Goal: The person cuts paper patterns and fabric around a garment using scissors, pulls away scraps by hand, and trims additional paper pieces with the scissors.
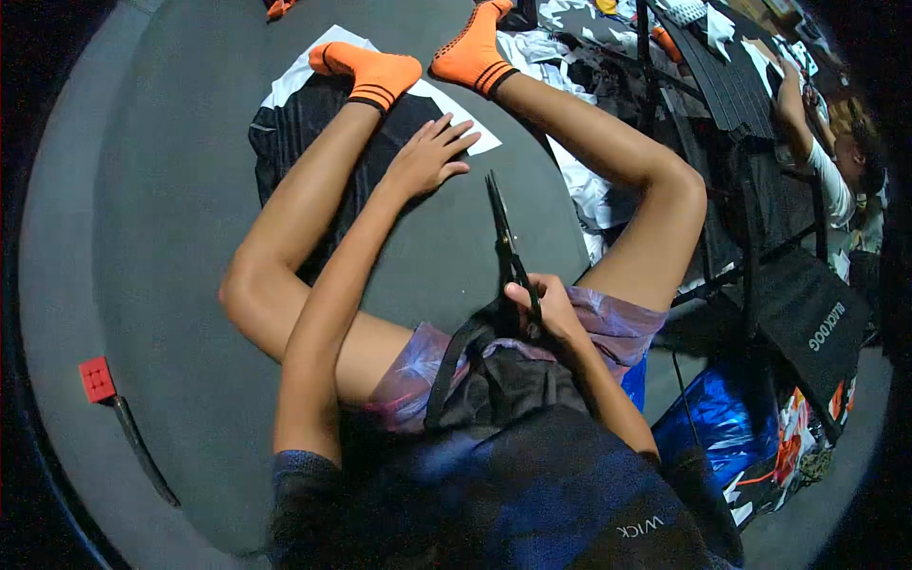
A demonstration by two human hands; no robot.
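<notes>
My left hand (pixel 429 160) lies flat with fingers apart, its fingertips by the edge of a white sheet (pixel 470 122). Black fabric (pixel 318 123) is spread over that sheet, partly hidden under my left leg and forearm. In my right hand (pixel 553 309) is a pair of black scissors (pixel 508 233), held near my lap. The scissors' blades point away from me, toward the sheet, and look nearly closed. They are apart from the fabric.
A red puzzle cube (pixel 97 380) and a dark stick-like piece (pixel 145 451) lie far left on the grey floor. At right stand a black folding chair (pixel 798 323), a blue shiny bag (pixel 722 413) and heaped white cloth scraps (pixel 579 180). Another person (pixel 826 176) sits at upper right.
</notes>
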